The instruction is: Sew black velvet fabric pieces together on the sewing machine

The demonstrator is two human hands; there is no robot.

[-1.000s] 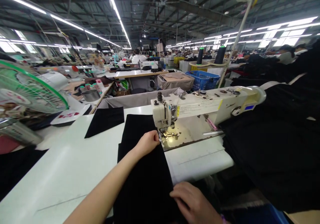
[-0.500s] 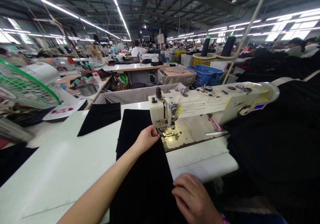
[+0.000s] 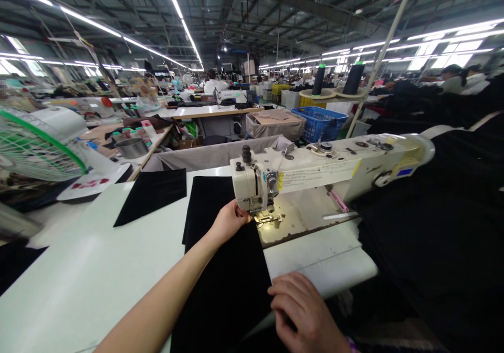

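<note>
A black fabric panel [image 3: 224,284] lies lengthwise on the pale table, its right edge running up to the needle area of a cream sewing machine [image 3: 315,172]. My left hand [image 3: 230,220] rests on the panel beside the presser foot, thumb and forefinger pinched together; what is between the fingertips is too small to make out. Nearer to me, my right hand [image 3: 303,308] is curled at the panel's right edge, fingertips on the fabric. Light falls on the metal needle plate [image 3: 269,218] just right of my left fingertips.
Another black piece [image 3: 153,195] lies on the table [image 3: 98,258] to the left. A green-rimmed fan [image 3: 43,143] stands at far left, near a metal bowl [image 3: 132,147]. Dark cloth [image 3: 429,227] is heaped at right. Thread cones [image 3: 353,79] and a blue basket [image 3: 318,123] are behind the machine.
The camera view has shifted slightly. The panel's near right part has moved, baring a pale strip by my right hand. My left hand stays pinched beside the needle.
</note>
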